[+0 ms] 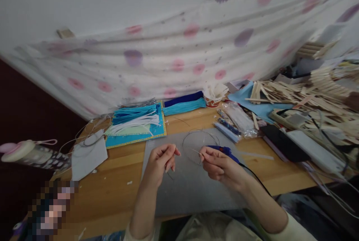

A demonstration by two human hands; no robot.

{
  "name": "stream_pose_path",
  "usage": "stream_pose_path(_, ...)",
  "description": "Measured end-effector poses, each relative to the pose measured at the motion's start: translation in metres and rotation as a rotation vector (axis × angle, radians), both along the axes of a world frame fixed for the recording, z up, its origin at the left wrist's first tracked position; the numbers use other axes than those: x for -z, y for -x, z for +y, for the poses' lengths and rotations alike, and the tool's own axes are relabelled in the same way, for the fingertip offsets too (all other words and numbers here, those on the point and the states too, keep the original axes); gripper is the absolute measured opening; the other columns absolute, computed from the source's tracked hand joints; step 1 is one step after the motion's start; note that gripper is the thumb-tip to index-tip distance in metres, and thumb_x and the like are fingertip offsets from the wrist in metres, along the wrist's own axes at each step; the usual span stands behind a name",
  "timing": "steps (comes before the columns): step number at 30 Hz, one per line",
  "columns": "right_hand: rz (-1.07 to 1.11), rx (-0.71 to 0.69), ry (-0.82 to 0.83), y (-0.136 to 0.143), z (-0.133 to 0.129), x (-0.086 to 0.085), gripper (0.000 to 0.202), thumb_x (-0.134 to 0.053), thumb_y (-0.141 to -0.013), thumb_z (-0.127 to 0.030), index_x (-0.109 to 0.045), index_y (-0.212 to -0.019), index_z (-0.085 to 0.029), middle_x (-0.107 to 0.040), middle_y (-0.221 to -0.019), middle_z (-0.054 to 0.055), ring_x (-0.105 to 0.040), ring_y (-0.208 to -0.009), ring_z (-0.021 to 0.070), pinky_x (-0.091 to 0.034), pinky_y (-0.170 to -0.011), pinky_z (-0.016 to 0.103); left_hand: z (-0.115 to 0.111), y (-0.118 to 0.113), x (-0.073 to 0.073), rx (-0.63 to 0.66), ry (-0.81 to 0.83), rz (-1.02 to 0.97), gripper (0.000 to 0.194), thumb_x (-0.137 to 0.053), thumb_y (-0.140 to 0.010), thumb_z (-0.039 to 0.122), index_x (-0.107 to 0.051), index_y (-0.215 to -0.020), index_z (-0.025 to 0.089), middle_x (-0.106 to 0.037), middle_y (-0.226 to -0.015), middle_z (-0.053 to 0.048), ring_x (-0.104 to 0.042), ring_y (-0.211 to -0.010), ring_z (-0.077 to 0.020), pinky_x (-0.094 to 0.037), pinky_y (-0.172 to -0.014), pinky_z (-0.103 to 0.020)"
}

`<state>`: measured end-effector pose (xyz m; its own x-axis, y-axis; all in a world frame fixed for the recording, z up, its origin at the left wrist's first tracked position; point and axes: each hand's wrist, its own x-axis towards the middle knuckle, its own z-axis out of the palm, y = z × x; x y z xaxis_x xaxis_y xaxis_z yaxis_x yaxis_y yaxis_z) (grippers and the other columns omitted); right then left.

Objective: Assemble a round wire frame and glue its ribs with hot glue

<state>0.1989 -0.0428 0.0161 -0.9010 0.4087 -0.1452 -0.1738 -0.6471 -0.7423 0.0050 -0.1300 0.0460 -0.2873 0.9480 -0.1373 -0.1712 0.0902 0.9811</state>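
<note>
My right hand (217,164) pinches a thin wire (195,151) between thumb and forefinger, its free end pointing left. To the left, my left hand (165,158) is closed, thumb against the curled fingers; what it holds, if anything, is too small to make out. Both hands are over a grey mat (185,198), apart from each other. Behind them lies a loose coil of thin wire (183,141), partly hidden by my right hand. A dark blue tool (228,152) with a black cord rests just beyond the right hand. A short dark strand (170,176) shows below my left fingers.
Blue and white pipe cleaners (136,116) lie on a blue sheet at the back left. A paper cup (213,101) stands near the curtain. Wooden sticks (297,95) crowd the right, with a black phone-like slab (284,142) nearer. A bottle (36,155) lies far left.
</note>
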Motion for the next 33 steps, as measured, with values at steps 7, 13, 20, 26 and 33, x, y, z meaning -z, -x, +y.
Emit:
stream_pose_path(7, 0.018, -0.258, -0.097, -0.010, 0.009, 0.003, 0.028, -0.062, -0.091, -0.043, -0.056, -0.092, -0.016, -0.063, -0.060, 0.000, -0.053, -0.047, 0.0091, -0.034, -0.042, 0.018, -0.003, 0.002, -0.003, 0.154, 0.070, -0.011, 0.045, -0.070, -0.071, 0.059, -0.065, -0.064, 0.015, -0.041, -0.034, 0.007, -0.033, -0.031, -0.0050, -0.037, -0.044, -0.022)
stream_pose_path(13, 0.129, -0.120, 0.040, -0.007, 0.005, 0.013, 0.030, -0.074, -0.081, -0.040, -0.053, -0.081, -0.019, -0.045, -0.043, -0.010, -0.027, -0.035, 0.0044, -0.027, -0.045, 0.019, 0.001, 0.005, 0.008, 0.146, 0.107, -0.128, 0.044, -0.072, -0.070, 0.058, -0.064, -0.067, 0.015, -0.049, -0.036, 0.006, -0.039, -0.032, -0.0062, -0.040, -0.046, -0.023)
stream_pose_path(20, 0.026, 0.193, -0.010, -0.025, 0.022, 0.005, 0.030, -0.079, -0.074, -0.038, -0.056, -0.081, -0.019, -0.035, -0.046, -0.011, -0.018, -0.041, 0.0057, -0.018, -0.044, 0.023, -0.003, 0.007, 0.027, 0.088, 0.034, -0.320, 0.040, -0.077, -0.072, 0.052, -0.063, -0.075, 0.015, -0.039, -0.038, 0.012, -0.034, -0.033, -0.0035, -0.047, -0.053, -0.023)
stream_pose_path(26, -0.093, 0.262, -0.200, -0.037, 0.033, -0.003, 0.031, -0.072, -0.081, -0.046, -0.062, -0.084, -0.018, -0.039, -0.050, -0.009, -0.023, -0.043, 0.0055, -0.019, -0.045, 0.024, -0.004, -0.004, 0.037, 0.160, -0.011, -0.421, 0.038, -0.081, -0.070, 0.048, -0.067, -0.078, 0.013, -0.058, -0.054, 0.003, -0.053, -0.047, -0.0081, -0.048, -0.059, -0.025)
stream_pose_path(33, -0.180, 0.114, -0.429, -0.064, 0.045, -0.028, 0.039, -0.080, -0.074, -0.045, -0.069, -0.101, -0.019, -0.058, -0.062, -0.003, -0.047, -0.052, 0.0074, -0.031, -0.047, 0.021, -0.004, -0.001, 0.039, 0.139, 0.001, -0.506, 0.038, -0.087, -0.064, 0.042, -0.070, -0.082, 0.013, -0.064, -0.058, 0.001, -0.051, -0.045, -0.0052, -0.038, -0.050, -0.019)
